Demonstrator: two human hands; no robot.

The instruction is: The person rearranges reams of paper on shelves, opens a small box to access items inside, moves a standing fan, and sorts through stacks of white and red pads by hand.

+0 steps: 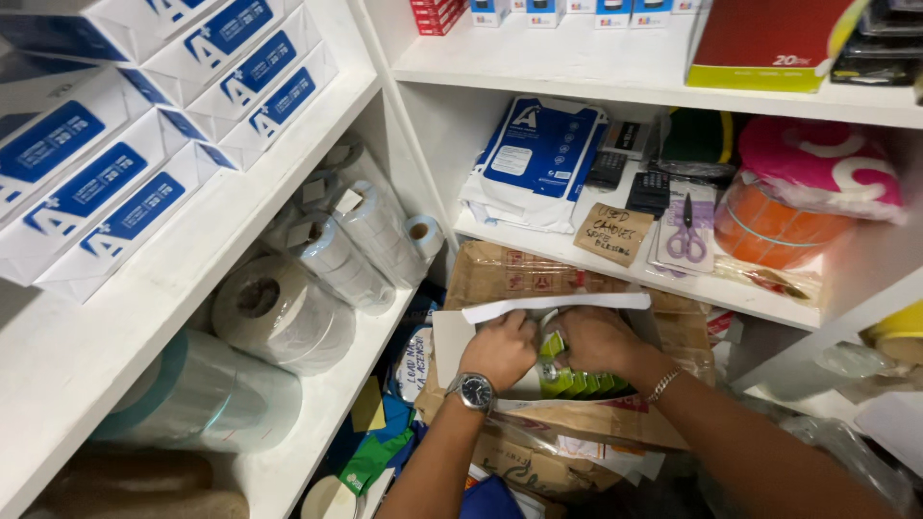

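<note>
Both my hands reach into an open brown cardboard box [500,269] below the shelves. My left hand [498,351], with a wristwatch, rests on a white sheet or folder [452,341] inside the box, fingers curled over its edge. My right hand [598,338], with a bracelet, grips a row of small green packets [575,384] that stand packed in the box. A white paper flap [558,305] lies just beyond my fingers. What sits deeper in the box is hidden by my hands.
White shelves hold paper reams [106,183] at upper left, tape and paper rolls [288,308] below them, a blue-white packet [538,154], calculators [649,192], purple scissors [686,235], an orange roll [779,231] and a red box [769,38]. Loose bags and papers crowd the floor.
</note>
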